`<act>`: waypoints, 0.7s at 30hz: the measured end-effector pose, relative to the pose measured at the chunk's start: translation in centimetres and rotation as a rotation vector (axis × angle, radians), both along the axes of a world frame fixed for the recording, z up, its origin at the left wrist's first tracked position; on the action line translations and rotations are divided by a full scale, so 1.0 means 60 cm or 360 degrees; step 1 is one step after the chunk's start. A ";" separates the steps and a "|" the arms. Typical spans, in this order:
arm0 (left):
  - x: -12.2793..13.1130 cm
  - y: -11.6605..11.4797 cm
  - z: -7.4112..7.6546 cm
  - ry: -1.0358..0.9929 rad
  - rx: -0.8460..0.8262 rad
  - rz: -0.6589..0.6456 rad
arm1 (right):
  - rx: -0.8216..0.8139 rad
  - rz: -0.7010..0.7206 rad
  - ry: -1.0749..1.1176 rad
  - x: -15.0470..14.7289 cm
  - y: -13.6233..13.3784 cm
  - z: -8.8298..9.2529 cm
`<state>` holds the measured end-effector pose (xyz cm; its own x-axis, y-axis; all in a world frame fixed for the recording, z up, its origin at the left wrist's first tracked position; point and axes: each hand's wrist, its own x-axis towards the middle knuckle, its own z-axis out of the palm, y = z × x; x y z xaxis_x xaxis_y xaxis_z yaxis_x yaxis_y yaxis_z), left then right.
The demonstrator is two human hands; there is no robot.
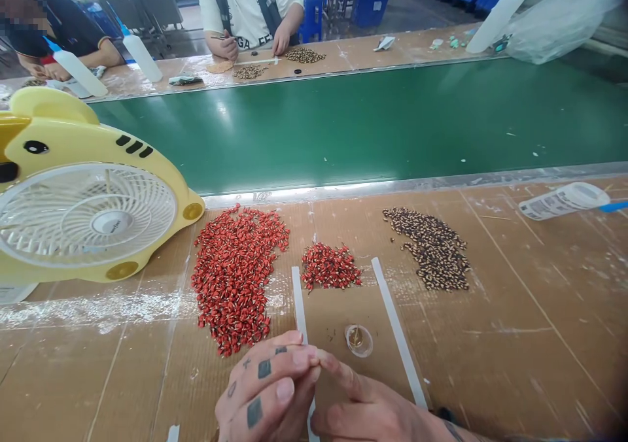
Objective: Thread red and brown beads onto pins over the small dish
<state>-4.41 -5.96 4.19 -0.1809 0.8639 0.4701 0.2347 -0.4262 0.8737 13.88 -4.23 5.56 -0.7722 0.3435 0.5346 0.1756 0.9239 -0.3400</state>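
Far left: yellow animal-faced desk fan on the brown work surface, eye and three dark bars on its shell. Hub carries a small dark logo, too small to read. Behind it, two white squeeze bottles with blue nozzles stand leaning in view on the far bench, near a co-worker in a dark shirt.

Next right: big pile of small red pieces, just beyond the left hand. Left hand comes in from the bottom edge, back of hand up, fingers bent and bunched, tips pointing right; dark square marks on the fingers.

Across the green belt, a co-worker in a white shirt and dark vest; shirt letters read "GA FE", rest covered.

Centre: small red heap at the far end between two white strips. Right hand enters lower right, index finger extended left, its tip meeting the left fingertips. Finger gap is narrow; can't tell if a piece is pinched there. Clear round cup sits just beyond the right hand.

Right: dark-and-tan pile, then a bottle on its side, printed label illegible.
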 end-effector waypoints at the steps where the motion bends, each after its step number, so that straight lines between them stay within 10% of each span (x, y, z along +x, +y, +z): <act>1: -0.010 -0.003 0.000 0.0153 0.0015 -0.0122 | -0.0003 0.0003 0.0005 -0.001 -0.001 0.001; 10: -0.045 -0.022 -0.036 0.0686 0.0409 -0.0362 | -0.0046 0.0009 0.0024 -0.002 -0.005 0.008; 21: -0.034 0.001 0.016 0.0823 0.0475 -0.0262 | 0.0008 -0.0055 -0.0025 0.005 -0.003 0.020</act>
